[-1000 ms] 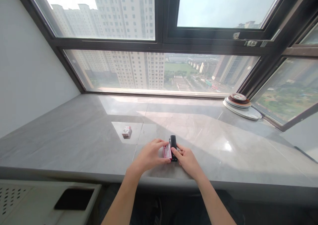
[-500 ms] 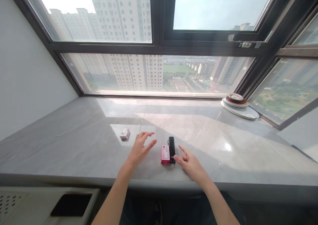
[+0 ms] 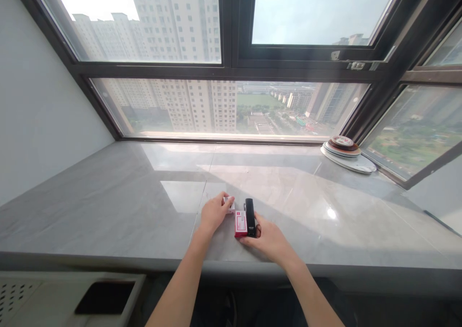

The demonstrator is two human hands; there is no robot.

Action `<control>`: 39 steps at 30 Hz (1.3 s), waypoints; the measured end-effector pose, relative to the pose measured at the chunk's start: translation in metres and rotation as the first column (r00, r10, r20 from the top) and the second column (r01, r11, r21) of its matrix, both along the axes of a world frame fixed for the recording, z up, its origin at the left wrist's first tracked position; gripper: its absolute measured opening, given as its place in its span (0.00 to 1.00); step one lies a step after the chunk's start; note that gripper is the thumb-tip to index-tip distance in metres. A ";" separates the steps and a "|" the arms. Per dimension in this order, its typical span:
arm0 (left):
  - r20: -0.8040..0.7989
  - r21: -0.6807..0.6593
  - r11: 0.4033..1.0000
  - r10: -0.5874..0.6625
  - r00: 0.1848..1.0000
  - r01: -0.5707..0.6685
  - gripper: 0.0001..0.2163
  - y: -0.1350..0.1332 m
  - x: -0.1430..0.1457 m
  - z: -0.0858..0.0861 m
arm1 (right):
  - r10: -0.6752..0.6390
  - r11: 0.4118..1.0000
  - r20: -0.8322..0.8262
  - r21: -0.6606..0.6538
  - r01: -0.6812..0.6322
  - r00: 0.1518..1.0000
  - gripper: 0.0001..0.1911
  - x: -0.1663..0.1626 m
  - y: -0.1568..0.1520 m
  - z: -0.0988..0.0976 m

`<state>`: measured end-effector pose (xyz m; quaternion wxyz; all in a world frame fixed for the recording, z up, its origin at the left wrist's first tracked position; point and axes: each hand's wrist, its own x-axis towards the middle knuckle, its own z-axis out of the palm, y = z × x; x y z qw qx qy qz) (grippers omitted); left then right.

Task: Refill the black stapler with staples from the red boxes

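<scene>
On the grey marble sill a red-and-white box lies side by side with a black stapler. My left hand pinches a small white-and-red box just left of and behind the red box. My right hand rests at the near end of the stapler and red box, its fingers curled and its thumb touching them. How firmly the right hand grips them is unclear.
A stack of round plates sits at the far right corner of the sill by the window frame. Below the sill at the lower left stands a white unit with a dark recess. A grey wall bounds the left side.
My left hand reached left to the small box lying apart on the sill, took it and brought it beside the red box. My right hand closed in on the stapler's near end.
</scene>
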<state>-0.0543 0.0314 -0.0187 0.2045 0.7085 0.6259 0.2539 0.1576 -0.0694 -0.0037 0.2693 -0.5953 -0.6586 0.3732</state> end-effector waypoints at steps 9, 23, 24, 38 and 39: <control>-0.057 0.000 1.000 -0.019 0.998 0.019 0.23 -0.031 0.034 -0.001 | 0.033 0.998 -0.029 0.047 -0.031 0.999 0.31 -0.002 0.002 0.000; 0.046 -0.118 0.975 -0.184 0.982 0.189 0.23 -0.004 0.248 0.014 | -0.153 0.970 -0.209 -0.216 0.107 0.966 0.29 0.188 0.017 0.011; 0.063 -0.129 0.971 -0.197 0.978 0.203 0.23 -0.003 0.265 0.015 | -0.169 0.964 -0.211 -0.239 0.117 0.963 0.29 0.205 0.016 0.012; 0.190 -0.198 0.936 -0.255 0.948 0.291 0.31 0.006 0.283 0.021 | -0.400 0.916 -0.147 -0.067 0.395 0.905 0.43 0.257 0.000 0.024; 0.194 -0.182 0.938 -0.261 0.946 0.296 0.30 0.002 0.263 0.021 | -0.428 0.903 -0.108 -0.020 0.429 0.897 0.48 0.258 -0.008 0.029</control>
